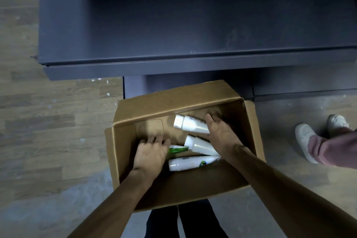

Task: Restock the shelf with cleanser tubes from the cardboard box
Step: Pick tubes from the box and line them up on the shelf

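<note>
An open cardboard box stands on the floor in front of a dark grey metal shelf, whose board is bare. Three white cleanser tubes lie in the box: the far tube, the middle tube and the near tube. A green tube pokes out from under my left hand, which lies over it with fingers loosely bent toward the box floor. My right hand rests flat across the tail ends of the far and middle tubes, fingers stretched out.
Another person's white shoes and maroon trouser leg stand on the floor right of the box. My own dark-trousered legs are just behind the box. Wood-pattern flooring lies to the left.
</note>
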The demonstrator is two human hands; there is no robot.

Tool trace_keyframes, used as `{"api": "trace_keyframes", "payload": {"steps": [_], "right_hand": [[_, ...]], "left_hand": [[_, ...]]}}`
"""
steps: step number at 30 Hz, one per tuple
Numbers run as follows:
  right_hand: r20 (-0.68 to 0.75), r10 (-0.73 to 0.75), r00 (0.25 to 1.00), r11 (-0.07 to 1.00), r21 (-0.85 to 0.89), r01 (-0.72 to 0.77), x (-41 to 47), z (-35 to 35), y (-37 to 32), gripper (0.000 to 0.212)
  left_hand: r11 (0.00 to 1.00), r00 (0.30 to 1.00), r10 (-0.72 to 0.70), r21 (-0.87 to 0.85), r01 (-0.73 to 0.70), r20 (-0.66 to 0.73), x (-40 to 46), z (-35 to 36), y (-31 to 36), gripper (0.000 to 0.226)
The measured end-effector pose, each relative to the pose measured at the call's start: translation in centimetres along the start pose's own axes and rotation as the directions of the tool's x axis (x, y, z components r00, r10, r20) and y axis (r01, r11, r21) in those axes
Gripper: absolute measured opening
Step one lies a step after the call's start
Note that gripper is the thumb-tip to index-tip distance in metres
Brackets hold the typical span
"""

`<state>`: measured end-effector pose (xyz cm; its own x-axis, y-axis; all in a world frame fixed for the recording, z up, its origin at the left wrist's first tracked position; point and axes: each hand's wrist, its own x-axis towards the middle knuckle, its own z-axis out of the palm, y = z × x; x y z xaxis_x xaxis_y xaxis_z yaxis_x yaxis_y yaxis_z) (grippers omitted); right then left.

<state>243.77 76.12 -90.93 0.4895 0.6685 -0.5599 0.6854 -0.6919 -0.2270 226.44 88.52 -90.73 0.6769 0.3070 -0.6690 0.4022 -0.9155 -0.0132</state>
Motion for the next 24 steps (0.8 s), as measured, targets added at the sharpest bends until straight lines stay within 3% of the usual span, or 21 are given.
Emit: {"api": "trace_keyframes", "payload": {"steps": [6, 11, 13, 15, 19, 24], "right_hand": [[-0.128, 0.122, 0.984, 0.947, 0.311, -0.077, -1.3, -1.4, -0.9, 0.030], [-0.102, 0.253, 0.962, 0.712, 0.693, -0.114, -3.2, -3.2, -2.1, 0.034], [-0.132, 0.223, 0.966, 0.713, 0.698, -0.069, -3.5, -3.6, -2.1, 0.034], [-0.139, 0.193, 0.971, 0.734, 0.677, -0.049, -4.1, -4.5, -2.1, 0.031], [-0.160, 0.210, 0.964, 0.728, 0.684, -0.045, -6.5, -7.1, -1.6, 0.019], [-0.174, 0.152, 0.973, 0.735, 0.677, 0.006, -11.3, -13.5, -3.1, 0.023]], "left_hand": [[0.988, 0.995, -0.102, -0.120, 0.099, -0.019, -1.4, -0.5, -0.3, 0.052], [0.900, 0.978, -0.200, -0.405, 0.163, -0.050, -2.8, -1.8, -1.2, 0.047], [0.853, 0.984, -0.175, -0.506, 0.130, -0.043, -3.5, -2.2, -1.8, 0.047], [0.768, 0.990, -0.141, -0.633, 0.096, -0.020, -4.2, -2.4, -2.3, 0.041], [0.452, 0.996, -0.089, -0.892, 0.012, -0.031, -6.7, -4.4, -2.7, 0.026], [0.288, 0.984, -0.084, -0.949, -0.129, -0.159, -10.5, -9.9, -3.0, 0.026]]}}
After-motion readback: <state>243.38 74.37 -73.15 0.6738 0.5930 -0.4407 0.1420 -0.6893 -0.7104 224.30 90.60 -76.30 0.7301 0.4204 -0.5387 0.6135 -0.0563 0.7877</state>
